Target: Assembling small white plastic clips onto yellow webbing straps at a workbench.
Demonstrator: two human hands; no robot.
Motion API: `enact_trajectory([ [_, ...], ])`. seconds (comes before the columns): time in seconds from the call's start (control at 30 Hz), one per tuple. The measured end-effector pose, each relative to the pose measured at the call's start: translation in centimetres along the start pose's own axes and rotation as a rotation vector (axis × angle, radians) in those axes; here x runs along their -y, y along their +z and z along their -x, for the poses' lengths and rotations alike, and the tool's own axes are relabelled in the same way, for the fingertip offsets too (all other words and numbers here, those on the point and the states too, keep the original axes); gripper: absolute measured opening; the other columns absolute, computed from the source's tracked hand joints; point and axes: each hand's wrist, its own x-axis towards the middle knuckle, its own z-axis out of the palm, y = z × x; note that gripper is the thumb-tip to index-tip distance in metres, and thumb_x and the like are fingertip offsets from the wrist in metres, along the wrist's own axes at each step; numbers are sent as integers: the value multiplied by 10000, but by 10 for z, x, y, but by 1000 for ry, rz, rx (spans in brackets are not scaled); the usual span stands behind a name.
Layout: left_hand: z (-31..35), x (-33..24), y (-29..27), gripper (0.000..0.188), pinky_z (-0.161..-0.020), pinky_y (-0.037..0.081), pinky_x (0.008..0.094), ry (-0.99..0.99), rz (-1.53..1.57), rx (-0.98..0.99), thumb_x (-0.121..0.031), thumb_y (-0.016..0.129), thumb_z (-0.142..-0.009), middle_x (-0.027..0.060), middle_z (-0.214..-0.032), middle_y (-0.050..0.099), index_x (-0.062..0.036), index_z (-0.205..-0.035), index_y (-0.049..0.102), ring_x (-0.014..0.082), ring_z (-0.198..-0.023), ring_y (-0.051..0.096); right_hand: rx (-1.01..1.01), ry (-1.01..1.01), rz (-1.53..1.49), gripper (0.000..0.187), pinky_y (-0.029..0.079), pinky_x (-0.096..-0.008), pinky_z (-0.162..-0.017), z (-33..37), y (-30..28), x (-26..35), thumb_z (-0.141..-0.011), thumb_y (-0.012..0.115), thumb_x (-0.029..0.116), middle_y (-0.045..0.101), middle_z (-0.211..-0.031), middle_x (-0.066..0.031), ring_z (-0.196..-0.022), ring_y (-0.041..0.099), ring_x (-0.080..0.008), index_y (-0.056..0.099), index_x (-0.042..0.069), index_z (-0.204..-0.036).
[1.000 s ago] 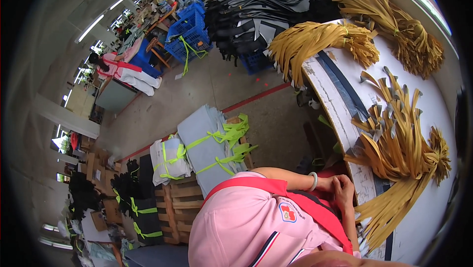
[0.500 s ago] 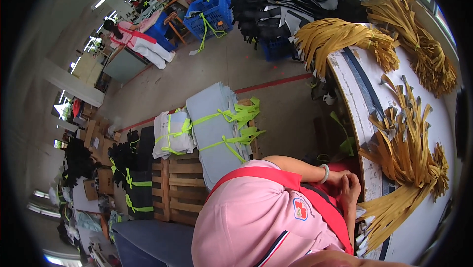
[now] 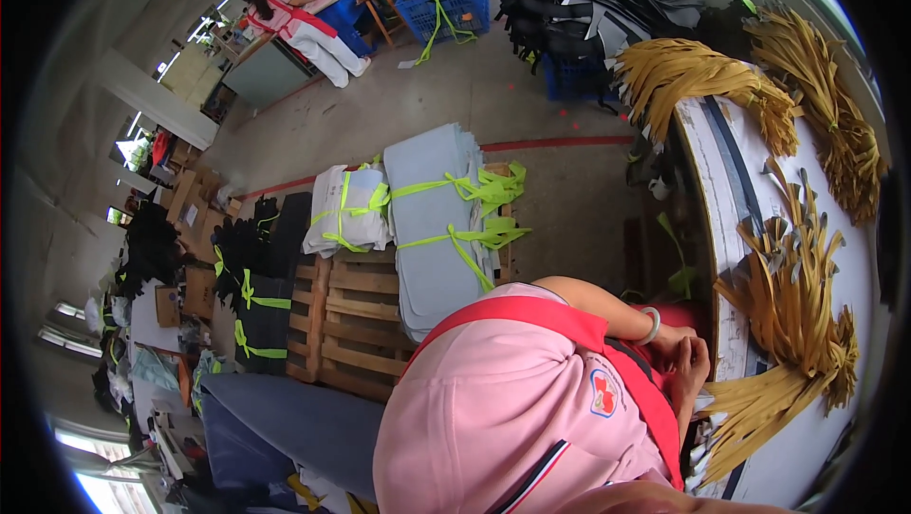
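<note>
My left hand (image 3: 672,340), with a pale bangle at the wrist, is held close in front of the red apron (image 3: 638,383). Against it is my right hand (image 3: 697,364), its fingers bent and drawn together. The two hands meet at the fingertips, and whatever lies between them is too small or hidden to make out. Just beyond them runs the edge of a white-topped table (image 3: 726,277). Nearest on that table is a fanned bundle of mustard-yellow strips (image 3: 764,419) with pale ends.
More yellow strip bundles (image 3: 702,82) lie along the table. Dark cut pieces (image 3: 579,11) are piled behind. Grey sheets tied with neon ribbon (image 3: 432,220) and a white bundle (image 3: 343,205) rest on a wooden pallet (image 3: 356,324). Blue crates (image 3: 444,6) and another person (image 3: 308,35) are farther off.
The view has shifted, so the pallet and tables sit a little differently in it. My hands stay together near the apron, with slight finger movement.
</note>
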Motion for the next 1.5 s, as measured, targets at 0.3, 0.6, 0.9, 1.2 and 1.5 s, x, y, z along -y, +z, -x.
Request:
enact_trajectory([
  [0.3,8,-9,1,76,-464,523,304,17,16,-5,0,635,-787,96,-710,653,9,-861,623,189,-577,652,-1,-16,-53,176,413,-245,-605,2,4,6,-978,588,147,552,-751,-27,-692,473,-87,589,-1,-883],
  [0.6,9,-6,-5,67,-463,518,305,95,-43,-31,-2,635,-787,94,-709,656,11,-852,642,191,-582,650,4,-62,-1,177,416,-245,-622,-7,11,2,-975,600,153,553,-752,-31,-702,475,-93,592,0,-888],
  [0.9,10,-6,-4,60,-473,519,304,104,21,-34,-9,655,-785,89,-705,657,11,-841,647,187,-593,650,23,-16,26,167,421,-263,-614,-4,10,20,-969,598,134,551,-745,-43,-699,480,-104,589,-4,-876],
  [1.2,13,-8,2,126,-477,536,303,169,-84,22,1,665,-740,86,-719,664,16,-863,644,184,-594,651,-36,-75,58,154,417,-270,-591,9,14,20,-963,593,113,543,-751,-54,-670,477,-113,583,-12,-873],
  [1.5,20,-9,-14,200,-744,536,286,159,42,4,19,637,-748,53,-910,685,-23,-941,669,125,-883,638,-52,-29,-15,113,489,-321,-736,14,13,34,-899,640,91,617,-859,-130,-797,623,-245,625,-7,-954],
])
